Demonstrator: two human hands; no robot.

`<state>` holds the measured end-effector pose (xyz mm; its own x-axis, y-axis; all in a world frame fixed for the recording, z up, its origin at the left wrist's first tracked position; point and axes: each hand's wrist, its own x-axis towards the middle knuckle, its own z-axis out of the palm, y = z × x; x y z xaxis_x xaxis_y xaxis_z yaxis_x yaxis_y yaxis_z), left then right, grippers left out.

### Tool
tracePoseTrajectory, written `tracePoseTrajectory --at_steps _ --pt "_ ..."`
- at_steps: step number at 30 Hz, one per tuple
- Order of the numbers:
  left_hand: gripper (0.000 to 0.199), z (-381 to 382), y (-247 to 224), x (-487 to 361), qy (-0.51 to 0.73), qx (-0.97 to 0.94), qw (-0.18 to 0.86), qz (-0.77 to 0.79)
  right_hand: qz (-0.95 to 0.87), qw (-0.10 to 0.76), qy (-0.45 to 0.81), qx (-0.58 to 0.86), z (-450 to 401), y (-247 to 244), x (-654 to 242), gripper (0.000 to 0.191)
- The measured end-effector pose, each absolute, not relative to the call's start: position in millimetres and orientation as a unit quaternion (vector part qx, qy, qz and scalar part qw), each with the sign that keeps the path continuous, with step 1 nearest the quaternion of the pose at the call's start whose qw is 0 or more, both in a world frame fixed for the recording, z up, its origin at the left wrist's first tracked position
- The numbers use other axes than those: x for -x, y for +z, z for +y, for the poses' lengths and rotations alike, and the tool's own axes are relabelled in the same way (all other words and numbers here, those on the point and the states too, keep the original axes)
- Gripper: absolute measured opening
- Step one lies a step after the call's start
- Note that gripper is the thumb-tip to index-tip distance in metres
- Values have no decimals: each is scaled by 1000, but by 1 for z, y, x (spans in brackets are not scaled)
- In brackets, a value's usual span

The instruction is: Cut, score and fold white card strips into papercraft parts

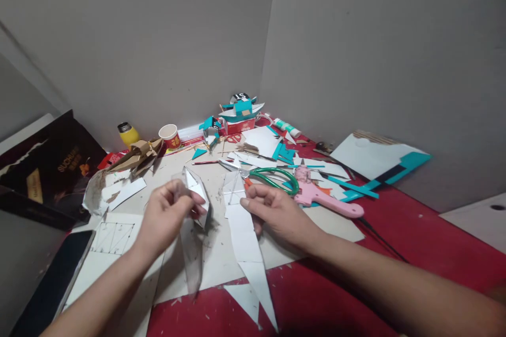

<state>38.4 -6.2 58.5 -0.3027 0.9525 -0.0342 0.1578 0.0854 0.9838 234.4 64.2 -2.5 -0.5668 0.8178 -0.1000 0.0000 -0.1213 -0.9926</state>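
Note:
My left hand (168, 213) is closed, its fingers pinching a see-through plastic strip (192, 260) that hangs down below it. Right beside those fingers is a small folded white paper boat (196, 189); I cannot tell whether they also grip it. Between thumb and fingers, my right hand (272, 213) holds a long white paper cutout (245, 237) with pencil lines, narrowing to a point towards me. Behind this hand lie green-handled scissors (290, 175) and a pink glue gun (330, 202). A white paper triangle (245, 300) rests on the red tabletop under the cutout.
A turquoise and white paper boat model (242, 110) stands at the back. Paper scraps (264, 142) crowd the middle. To the left are a paper cup (169, 137), a yellow bottle (128, 134), a dark box (51, 174) and a dark-screened device (59, 279). A folded card (375, 155) lies right.

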Motion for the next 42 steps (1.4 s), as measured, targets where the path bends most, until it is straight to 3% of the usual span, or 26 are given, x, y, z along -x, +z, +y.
tracePoseTrajectory --at_steps 7,11,16,30,42 --pt "36 2 40 -80 544 -400 459 578 -593 328 642 359 61 -2 -232 27" --pt "22 3 37 -89 596 -321 473 564 -587 325 646 362 60 -5 -229 28" --pt "34 2 30 -93 615 -290 473 561 -575 325 664 351 62 -11 -227 26" --pt "23 5 4 -86 578 -369 420 594 -566 339 676 330 61 -12 -225 26" --pt "23 0 13 -92 568 -368 392 623 -554 348 686 317 55 -12 -227 36"
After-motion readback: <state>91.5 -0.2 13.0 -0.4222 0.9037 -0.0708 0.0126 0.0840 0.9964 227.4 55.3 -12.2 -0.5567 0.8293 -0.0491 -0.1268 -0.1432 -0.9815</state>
